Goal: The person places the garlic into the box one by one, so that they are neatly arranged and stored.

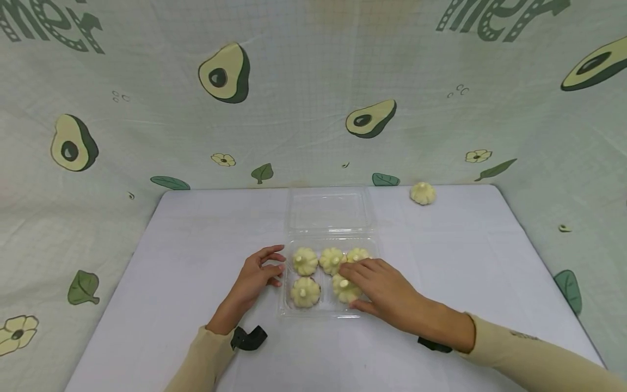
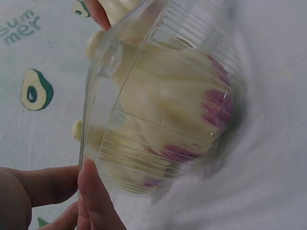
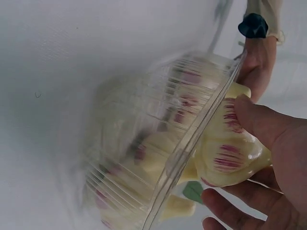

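A clear plastic clamshell box [image 1: 325, 311] lies with its lid folded back, holding several pale garlic bulbs [image 1: 306, 292] with purple streaks. My left hand [image 1: 254, 277] is at its left side; in the left wrist view the thumb and a finger [image 2: 98, 194] pinch the rim. Over the box's right front part, my right hand [image 1: 384, 291] grips a garlic bulb [image 3: 232, 148], thumb on one side and fingers under the other. That bulb is at the rim level, above the others in the right wrist view. The right hand partly hides the box's right end.
One more garlic bulb [image 1: 423, 193] lies at the back right of the white table [image 1: 441, 239]. The transparent lid [image 1: 329, 209] extends toward the table's back edge. A cloth printed with avocados [image 1: 225, 73] hangs behind and along the sides.
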`<state>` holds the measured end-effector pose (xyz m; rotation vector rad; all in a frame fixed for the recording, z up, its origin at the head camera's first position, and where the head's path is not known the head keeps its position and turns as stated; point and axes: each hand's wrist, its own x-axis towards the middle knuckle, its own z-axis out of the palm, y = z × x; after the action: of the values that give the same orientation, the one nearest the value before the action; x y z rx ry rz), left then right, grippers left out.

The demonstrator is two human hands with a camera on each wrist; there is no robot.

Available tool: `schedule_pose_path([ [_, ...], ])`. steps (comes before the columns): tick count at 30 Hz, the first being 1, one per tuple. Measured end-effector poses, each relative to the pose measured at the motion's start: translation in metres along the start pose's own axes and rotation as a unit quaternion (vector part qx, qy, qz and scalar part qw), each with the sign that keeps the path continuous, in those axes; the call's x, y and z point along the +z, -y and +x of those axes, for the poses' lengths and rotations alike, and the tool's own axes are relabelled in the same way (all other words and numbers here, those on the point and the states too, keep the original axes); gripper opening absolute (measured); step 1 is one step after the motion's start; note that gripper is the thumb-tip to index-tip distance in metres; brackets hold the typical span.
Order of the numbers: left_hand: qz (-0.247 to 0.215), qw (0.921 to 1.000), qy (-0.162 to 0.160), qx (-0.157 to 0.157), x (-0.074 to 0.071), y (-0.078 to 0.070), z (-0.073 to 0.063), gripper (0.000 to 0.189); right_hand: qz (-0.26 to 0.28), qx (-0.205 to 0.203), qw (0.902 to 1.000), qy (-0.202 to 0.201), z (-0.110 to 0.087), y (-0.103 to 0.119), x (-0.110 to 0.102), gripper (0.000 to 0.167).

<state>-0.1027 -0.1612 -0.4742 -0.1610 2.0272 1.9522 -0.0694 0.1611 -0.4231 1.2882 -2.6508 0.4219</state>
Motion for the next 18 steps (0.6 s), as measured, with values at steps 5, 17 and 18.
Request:
schedule_pose_path([
  [5,0.000,1.0000,-0.001,-0.003,-0.0001,-0.0006,-0.0014,0.052,-0.003,-0.012,0.9999,-0.005,0.0000,-0.0004,0.0030,0.073],
  [17,0.001,1.0000,0.003,-0.001,-0.0004,-0.0004,-0.0014,0.052,-0.018,-0.030,0.9993,0.009,0.0032,-0.0031,0.0078,0.073],
  [18,0.001,1.0000,0.004,-0.001,-0.0005,-0.0003,-0.0013,0.052,-0.018,-0.031,0.9993,0.011,0.0036,-0.0034,0.0085,0.072],
])
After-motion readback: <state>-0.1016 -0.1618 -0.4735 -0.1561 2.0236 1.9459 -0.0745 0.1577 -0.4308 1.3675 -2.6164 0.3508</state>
